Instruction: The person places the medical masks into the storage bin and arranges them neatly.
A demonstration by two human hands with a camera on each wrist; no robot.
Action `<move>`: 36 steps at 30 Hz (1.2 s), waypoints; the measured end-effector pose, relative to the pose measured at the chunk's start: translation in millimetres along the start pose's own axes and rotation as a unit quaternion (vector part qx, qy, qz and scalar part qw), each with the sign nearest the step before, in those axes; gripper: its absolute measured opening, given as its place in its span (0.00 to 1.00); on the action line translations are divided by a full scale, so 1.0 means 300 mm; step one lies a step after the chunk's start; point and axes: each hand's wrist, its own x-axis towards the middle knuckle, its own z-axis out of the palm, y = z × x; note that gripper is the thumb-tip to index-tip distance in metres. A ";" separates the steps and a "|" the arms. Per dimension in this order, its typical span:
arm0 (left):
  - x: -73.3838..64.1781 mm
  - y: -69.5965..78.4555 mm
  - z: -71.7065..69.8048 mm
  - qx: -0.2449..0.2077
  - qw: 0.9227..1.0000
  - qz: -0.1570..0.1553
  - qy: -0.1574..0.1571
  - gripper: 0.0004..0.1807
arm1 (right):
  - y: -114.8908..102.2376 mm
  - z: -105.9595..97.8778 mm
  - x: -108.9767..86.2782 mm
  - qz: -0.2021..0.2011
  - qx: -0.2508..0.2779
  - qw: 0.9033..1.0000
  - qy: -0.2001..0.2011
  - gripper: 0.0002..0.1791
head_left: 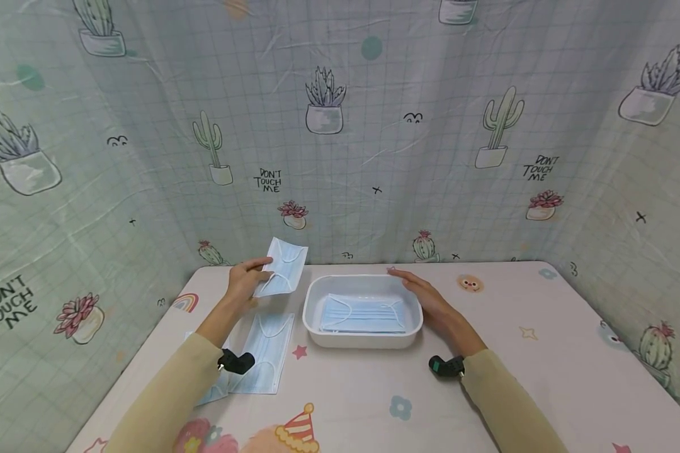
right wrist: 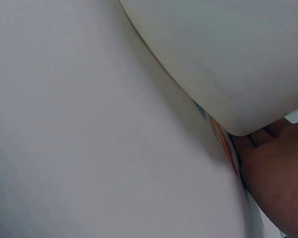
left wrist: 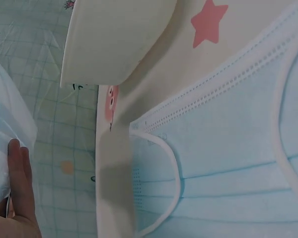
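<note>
Cactus cloth [head_left: 362, 157] hangs behind the table [head_left: 498, 314]. Head view: left hand [head_left: 243, 283] pinches a mask [head_left: 289, 267] near the far edge; right hand [head_left: 432, 301], fingers straight, touches the tub [head_left: 362, 341]. Left wrist: another mask [left wrist: 223, 153] lies flat. Right wrist: tub hides fingertips.

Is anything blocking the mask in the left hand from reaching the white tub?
Nothing visible stands between the held mask and the white tub except the tub's own left wall. The right hand, at the tub's right side, looks out of the path.
</note>
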 end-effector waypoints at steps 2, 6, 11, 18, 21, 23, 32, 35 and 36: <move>-0.007 0.007 0.004 0.007 1.000 0.015 -0.010 0.25 | 0.000 0.002 0.000 -0.004 0.000 1.000 0.000 0.27; -0.024 0.024 0.016 0.010 0.999 0.035 -0.025 0.26 | 0.000 0.005 -0.002 -0.013 0.002 1.000 -0.001 0.27; -0.045 0.048 0.036 0.002 0.999 0.037 -0.038 0.26 | 0.001 0.004 -0.002 -0.017 0.000 1.000 -0.002 0.27; -0.063 0.066 0.066 0.002 0.997 0.043 -0.063 0.27 | 0.000 0.007 -0.004 -0.012 0.006 1.000 -0.004 0.27; -0.071 0.076 0.077 0.006 0.997 0.042 -0.070 0.27 | -0.001 0.009 -0.005 -0.009 0.008 1.000 -0.006 0.27; -0.079 0.082 0.086 0.010 0.996 0.042 -0.074 0.27 | -0.002 0.009 -0.005 -0.009 0.007 1.000 -0.005 0.27; -0.104 0.105 0.130 0.003 0.993 0.056 -0.099 0.27 | 0.002 0.008 -0.001 -0.010 0.003 1.000 0.000 0.27; -0.106 0.110 0.144 0.001 0.993 0.055 -0.109 0.27 | 0.002 0.008 -0.001 -0.008 0.004 1.000 0.002 0.27; -0.107 0.111 0.149 0.002 0.992 0.053 -0.112 0.27 | 0.002 0.008 -0.002 -0.009 0.004 1.000 0.001 0.27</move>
